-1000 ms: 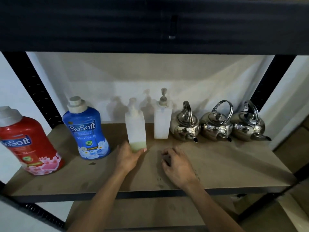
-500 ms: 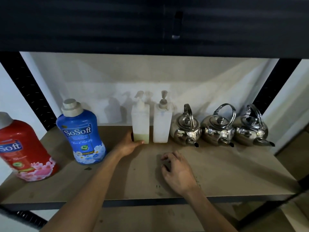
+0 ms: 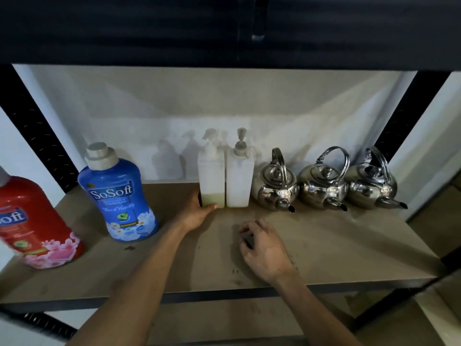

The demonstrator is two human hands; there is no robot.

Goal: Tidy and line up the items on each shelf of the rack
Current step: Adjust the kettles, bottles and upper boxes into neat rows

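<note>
The person is working at the middle shelf of the rack, and the left hand is holding the base of the left pump bottle, thumb lying across the front of its foot and the rest of the hand wrapping its left side. A low hold like this is probably serving to slide the bottle on the board without tipping it. The bottle is standing at the back of the shelf, its side touching or just beside the right pump bottle, in one row with the three steel kettles. It is standing upright, its long axis vertical, a little green liquid sitting at the bottom; its nozzle seems to be pointing left, though it is blurring into its shadow. The right hand is resting on the board nearer the front, its fingers loosely curled and holding nothing, perhaps bracing the reach. The blue bottle and the red bottle are standing well apart to the left and further forward, apparently awaiting their turn.
</note>
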